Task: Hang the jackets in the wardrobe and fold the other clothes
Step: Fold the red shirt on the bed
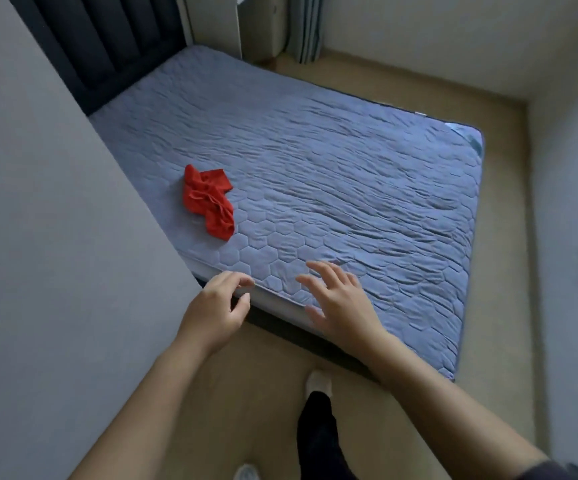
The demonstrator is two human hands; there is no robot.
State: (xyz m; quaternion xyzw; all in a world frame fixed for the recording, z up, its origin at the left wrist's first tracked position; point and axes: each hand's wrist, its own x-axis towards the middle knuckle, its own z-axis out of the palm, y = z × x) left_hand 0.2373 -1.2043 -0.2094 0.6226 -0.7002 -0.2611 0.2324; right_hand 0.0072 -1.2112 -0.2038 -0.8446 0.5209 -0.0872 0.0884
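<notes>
A crumpled red garment (209, 202) lies on the bed (349, 174), near the bed's left side and close to the wall. Both my arms reach forward over the near edge of the mattress. My left hand (216, 310) hovers at the mattress corner with loosely curled fingers and holds nothing. My right hand (337, 301) is spread, fingers straight, just above the grey-blue quilted cover, and is empty. The red garment lies beyond and to the left of both hands, untouched. No jacket or wardrobe shows in this view.
A grey wall (55, 237) runs along the bed's left side. A dark padded headboard (107, 39) stands at the far end. Beige floor (498, 209) borders the bed on the right and near me. My leg and white sock (318, 382) stand by the bed frame.
</notes>
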